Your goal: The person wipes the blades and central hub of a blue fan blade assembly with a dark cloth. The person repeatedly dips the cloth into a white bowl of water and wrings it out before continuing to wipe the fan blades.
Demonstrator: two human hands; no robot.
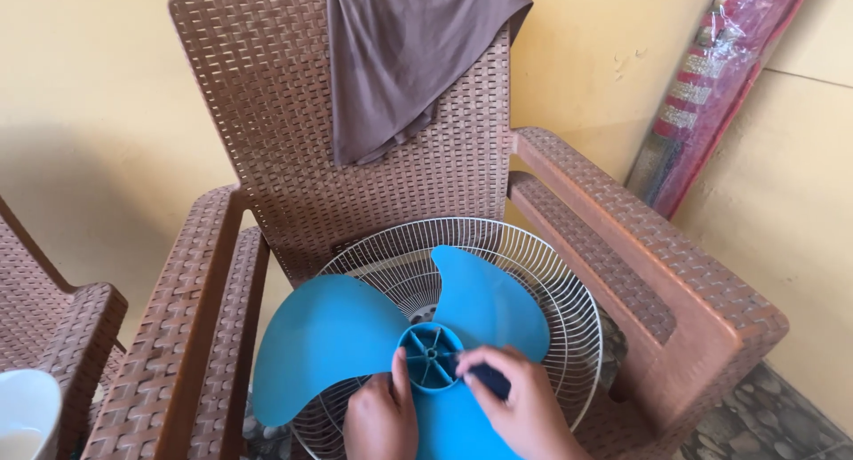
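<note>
Hands meet at the bottom centre of the head view, over a blue three-bladed fan blade (355,336) that lies on a round white wire fan guard (542,273) resting on the seat of a brown woven-pattern plastic armchair (267,96). At the lower middle, the left hand (380,417) rests on the blade with its thumb pressed against the left side of the round ribbed hub (430,355); it grips nothing, fingers lying loosely on the plastic. Just to its right, the right hand (524,405) is closed around a small dark object (487,378) whose tip sits at the right edge of the hub; what kind of object it is cannot be told. A brown cloth (400,60) hangs over the chair back at the top centre. Against the yellow wall at the upper right leans a red rolled bundle (711,78). Part of a second brown chair (53,327) and a white rounded object (27,411) show at the lower left.
</note>
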